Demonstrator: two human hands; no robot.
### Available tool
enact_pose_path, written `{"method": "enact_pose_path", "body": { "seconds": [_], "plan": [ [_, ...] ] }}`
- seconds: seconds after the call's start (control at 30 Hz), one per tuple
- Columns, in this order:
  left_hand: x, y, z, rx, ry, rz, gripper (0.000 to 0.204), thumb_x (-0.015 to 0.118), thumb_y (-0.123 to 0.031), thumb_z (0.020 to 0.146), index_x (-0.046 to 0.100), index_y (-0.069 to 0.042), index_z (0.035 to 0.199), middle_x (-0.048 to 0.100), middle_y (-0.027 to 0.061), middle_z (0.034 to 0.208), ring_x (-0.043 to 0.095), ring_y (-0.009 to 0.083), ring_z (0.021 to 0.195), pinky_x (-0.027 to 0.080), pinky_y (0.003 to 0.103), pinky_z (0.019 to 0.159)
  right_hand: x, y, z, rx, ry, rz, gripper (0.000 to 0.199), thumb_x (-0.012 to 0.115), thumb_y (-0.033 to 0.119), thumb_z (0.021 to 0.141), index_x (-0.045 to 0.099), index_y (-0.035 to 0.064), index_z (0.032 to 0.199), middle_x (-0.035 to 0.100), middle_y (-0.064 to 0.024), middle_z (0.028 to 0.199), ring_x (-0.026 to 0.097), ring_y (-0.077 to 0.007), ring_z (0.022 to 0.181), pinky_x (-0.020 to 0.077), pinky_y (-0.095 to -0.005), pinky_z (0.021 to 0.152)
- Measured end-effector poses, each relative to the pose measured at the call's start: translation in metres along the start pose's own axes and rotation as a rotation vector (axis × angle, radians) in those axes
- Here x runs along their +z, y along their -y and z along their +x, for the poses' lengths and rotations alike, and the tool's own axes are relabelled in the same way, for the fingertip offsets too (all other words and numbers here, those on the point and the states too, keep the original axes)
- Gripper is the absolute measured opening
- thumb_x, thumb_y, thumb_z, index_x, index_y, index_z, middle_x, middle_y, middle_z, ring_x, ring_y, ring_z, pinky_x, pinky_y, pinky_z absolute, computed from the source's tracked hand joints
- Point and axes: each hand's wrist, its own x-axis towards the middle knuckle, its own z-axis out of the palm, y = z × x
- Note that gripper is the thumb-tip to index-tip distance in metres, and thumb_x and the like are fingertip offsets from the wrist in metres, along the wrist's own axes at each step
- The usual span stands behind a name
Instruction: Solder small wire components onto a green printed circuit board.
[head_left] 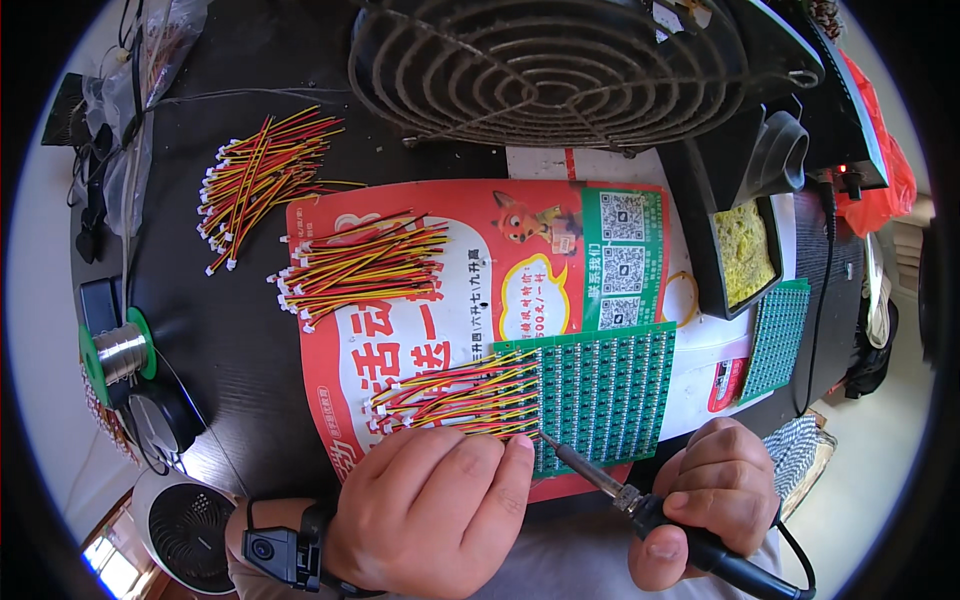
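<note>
My right hand (720, 490) is closed around the dark handle of a soldering iron (610, 485). The iron's tip points up and left, meeting the green circuit board panel (610, 390) close to the wire ends. My left hand (435, 510) is closed at the panel's lower left, its fingertips pinching a connector wire (510, 432); most of that wire is hidden under the fingers. Above it, a row of red, yellow and black connector wires (450, 390) reaches onto the panel, white plugs to the left. A watch-like camera device (280, 550) sits on my left wrist.
Two bundles of connector wires (365, 262) (265, 180) lie farther back. A solder spool (120, 352) stands left. A wire-guarded fan (550, 80) rises at the back. Right are an iron stand with yellow sponge (745, 255) and another green panel (777, 340). A red printed sheet (320, 400) lies underneath.
</note>
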Motion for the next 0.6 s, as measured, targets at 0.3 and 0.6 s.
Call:
{"method": "enact_pose_path", "body": {
  "seconds": [0.3,0.6],
  "plan": [
    [0.0021,-0.0003,0.0030,-0.006,-0.033,0.002,0.032,0.069,-0.006,0.066,0.070,0.006,0.095,0.064,0.0112,0.079,0.060,0.0229,0.063,0.047,0.032,0.051,0.0064,-0.0038,-0.0080,-0.039,-0.194,0.041,0.027,0.063,0.031,0.084,0.052,0.0085,0.076,0.045,0.0003,0.061,0.039,-0.0112,0.054,0.0249,-0.0275,0.049],
    [0.0073,0.0029,-0.0023,0.047,-0.118,0.036,0.032,0.071,0.002,0.062,0.070,0.005,0.094,0.062,0.0096,0.077,0.058,0.0229,0.060,0.046,0.033,0.051,0.0072,-0.0059,-0.0062,-0.046,-0.176,0.029,0.027,0.068,0.029,0.081,0.053,0.0067,0.077,0.046,-0.0005,0.063,0.041,-0.0117,0.053,0.0265,-0.0270,0.046]
  ]
}}
